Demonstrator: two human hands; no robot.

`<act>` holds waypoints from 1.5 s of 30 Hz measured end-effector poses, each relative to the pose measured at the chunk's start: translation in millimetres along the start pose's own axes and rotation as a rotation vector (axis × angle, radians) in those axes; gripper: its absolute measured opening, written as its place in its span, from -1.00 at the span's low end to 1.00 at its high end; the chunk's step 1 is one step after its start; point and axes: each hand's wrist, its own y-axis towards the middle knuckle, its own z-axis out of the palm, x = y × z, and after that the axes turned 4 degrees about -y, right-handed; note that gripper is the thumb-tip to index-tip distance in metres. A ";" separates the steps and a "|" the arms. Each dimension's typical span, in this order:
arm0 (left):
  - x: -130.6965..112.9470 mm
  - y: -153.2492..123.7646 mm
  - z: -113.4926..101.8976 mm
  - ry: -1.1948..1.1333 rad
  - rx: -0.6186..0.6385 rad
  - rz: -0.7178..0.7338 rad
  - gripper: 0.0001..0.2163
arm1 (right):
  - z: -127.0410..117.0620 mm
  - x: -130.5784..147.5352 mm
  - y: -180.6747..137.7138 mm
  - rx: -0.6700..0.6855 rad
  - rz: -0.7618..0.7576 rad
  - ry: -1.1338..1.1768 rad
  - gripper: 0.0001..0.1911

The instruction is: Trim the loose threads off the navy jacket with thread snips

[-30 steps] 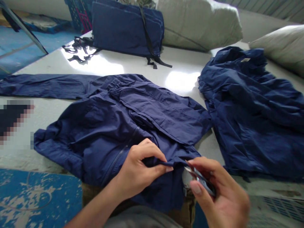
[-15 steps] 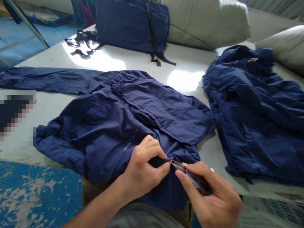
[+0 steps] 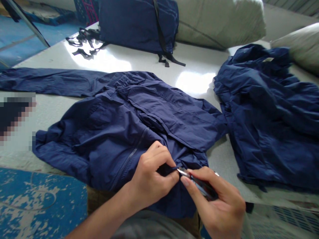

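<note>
A navy blue jacket [image 3: 117, 126] lies spread on a white table [image 3: 139, 64], its zipper running toward me. My left hand [image 3: 151, 176] pinches a fold of the jacket's hem near the front edge. My right hand [image 3: 216, 202] grips a small metal thread clipper [image 3: 196, 182], its tip touching the pinched fabric beside my left fingertips.
A second navy garment [image 3: 269, 116] lies crumpled at the right. A tied bundle of folded navy cloth [image 3: 138, 23] and loose black straps [image 3: 82, 43] sit at the back. Pale stuffed sacks [image 3: 219, 23] stand behind. A blue patterned surface [image 3: 37, 202] is at lower left.
My right hand has moved left with the clipper, bringing its tip up to the fabric pinched in my left hand. The left hand has kept its hold.
</note>
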 end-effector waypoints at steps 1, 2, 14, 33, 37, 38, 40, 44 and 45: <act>0.1 -0.1 -0.1 -0.003 -0.001 -0.001 -0.78 | 0.1 -0.1 -0.2 -0.003 0.004 0.002 -0.93; 0.1 -0.1 -0.2 -0.004 0.000 -0.003 -0.78 | 0.2 -0.2 -0.4 -0.004 0.008 0.005 -0.93; 2.7 -0.5 0.1 -0.009 -0.007 0.026 -0.78 | 1.9 0.6 0.7 0.010 -0.038 -0.026 -0.93; 3.6 0.1 0.6 -0.002 -0.019 0.054 -0.79 | 3.6 -1.2 2.2 0.018 -0.042 0.000 -0.92; 3.8 -0.7 0.9 0.001 -0.019 0.051 -0.78 | 3.7 0.1 3.8 0.018 -0.042 0.010 -0.92; 3.8 -0.7 1.0 0.001 -0.018 0.050 -0.78 | 3.7 1.0 4.5 0.014 -0.044 0.011 -0.92; 3.8 -0.5 1.0 -0.001 -0.015 0.050 -0.78 | 3.7 2.8 5.8 0.002 -0.044 0.016 -0.91; 3.0 -0.2 0.0 -0.008 -0.007 0.035 -0.79 | 2.4 5.0 4.9 -0.039 0.022 0.033 -0.93; 2.5 -0.1 -0.4 -0.012 -0.004 0.027 -0.80 | 1.6 5.0 3.8 -0.051 0.062 0.037 -0.93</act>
